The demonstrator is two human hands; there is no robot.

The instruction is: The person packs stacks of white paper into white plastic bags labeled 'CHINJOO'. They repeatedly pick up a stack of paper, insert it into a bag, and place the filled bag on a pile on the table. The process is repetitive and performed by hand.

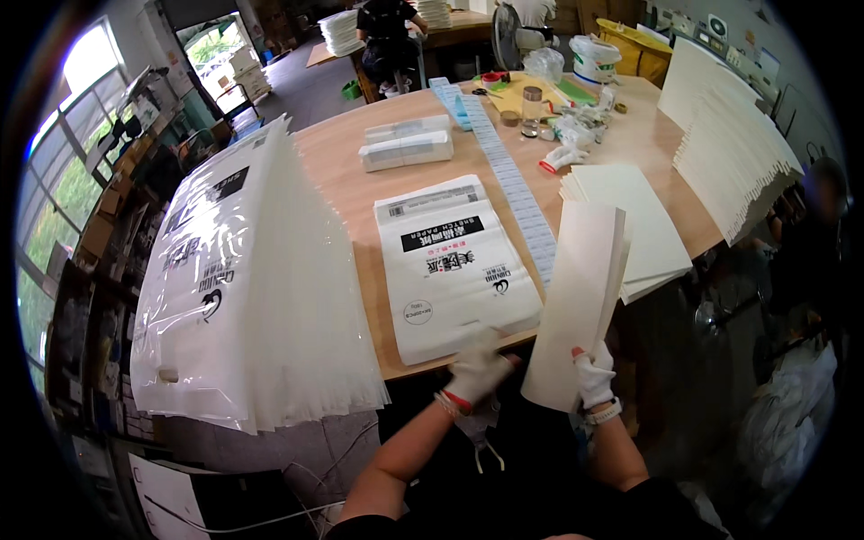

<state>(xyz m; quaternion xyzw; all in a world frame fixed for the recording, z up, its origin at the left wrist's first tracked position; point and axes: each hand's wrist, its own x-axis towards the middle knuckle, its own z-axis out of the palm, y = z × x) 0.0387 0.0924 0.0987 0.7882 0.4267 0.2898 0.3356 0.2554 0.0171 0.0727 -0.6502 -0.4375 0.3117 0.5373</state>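
My right hand (594,378), in a white glove with bare fingertips, is closed on a curved sheaf of cream paper (576,288), held upright at the table's front edge. My left hand (480,369), gloved in white with a red cuff, is at the near edge of a stack of printed clear plastic bags (463,270). Motion blurs its fingers, so I cannot tell whether they grip a bag. Just right of the sheaf, a pile of cream paper (643,216) lies on the table. At the left, a fanned stack of filled plastic paper packs (243,288) overhangs the table edge.
A strip of pale blue labels (513,180) runs across the wooden table (333,135). Rolled bags (407,151) lie at the back, with a jar (531,112), gloves (567,155) and a white bucket (594,58) farther right. Fanned paper (729,144) stands at far right. Another person (389,36) sits beyond.
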